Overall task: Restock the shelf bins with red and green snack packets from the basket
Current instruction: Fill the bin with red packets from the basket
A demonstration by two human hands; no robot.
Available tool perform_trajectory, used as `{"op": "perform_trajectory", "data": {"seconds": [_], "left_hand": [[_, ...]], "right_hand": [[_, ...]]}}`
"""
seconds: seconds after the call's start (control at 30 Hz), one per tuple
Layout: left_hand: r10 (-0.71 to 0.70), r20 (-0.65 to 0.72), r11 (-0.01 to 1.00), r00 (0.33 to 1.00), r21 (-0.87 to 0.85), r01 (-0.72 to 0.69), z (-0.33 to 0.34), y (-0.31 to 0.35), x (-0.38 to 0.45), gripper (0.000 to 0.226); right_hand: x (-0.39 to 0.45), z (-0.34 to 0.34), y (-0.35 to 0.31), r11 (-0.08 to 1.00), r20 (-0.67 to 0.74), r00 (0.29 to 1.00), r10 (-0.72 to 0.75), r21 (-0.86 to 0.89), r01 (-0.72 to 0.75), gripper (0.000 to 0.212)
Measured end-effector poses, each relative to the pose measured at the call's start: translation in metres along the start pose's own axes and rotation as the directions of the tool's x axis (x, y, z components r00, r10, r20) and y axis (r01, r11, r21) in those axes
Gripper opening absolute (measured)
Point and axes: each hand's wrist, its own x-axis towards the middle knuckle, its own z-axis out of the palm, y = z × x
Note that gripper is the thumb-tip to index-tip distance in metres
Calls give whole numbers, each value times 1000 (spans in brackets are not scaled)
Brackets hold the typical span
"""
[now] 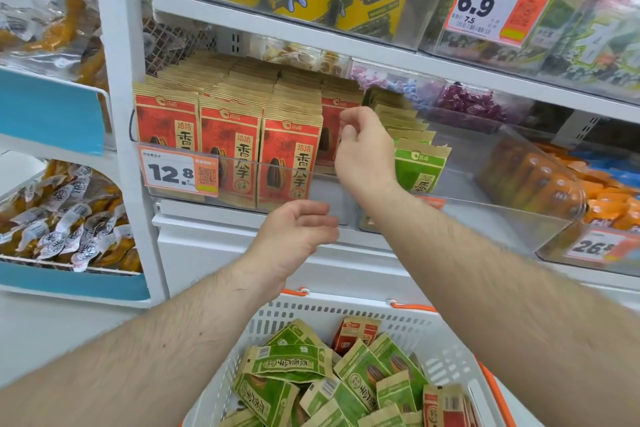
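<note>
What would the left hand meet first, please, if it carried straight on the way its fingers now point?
The left hand points right and slightly forward. It would probably meet the right forearm first, which crosses just ahead of its fingers. Depth is unclear; it may instead reach the clear bin front.

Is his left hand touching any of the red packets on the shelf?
Apart. The head view shows the left hand open in front of the clear bin front, below the red packets, holding nothing.
</note>
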Motion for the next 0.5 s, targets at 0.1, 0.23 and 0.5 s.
{"op": "perform_trajectory", "data": {"seconds": [0.1,0.23,0.5], "left_hand": [[-44,69,995,997,92,37,14,-15,-6,34],[-103,159,976,982,206,69,35,-39,-19,31],[-194,267,926,944,366,87,62,-68,-43,32]], "right_hand": [[-40,-25,12,987,-43,990,-134,80,137,20],[-92,-54,73,999,43,999,-19,41,18,27],[-158,-101,205,693,442,669,598,-705,-153,13]]}}
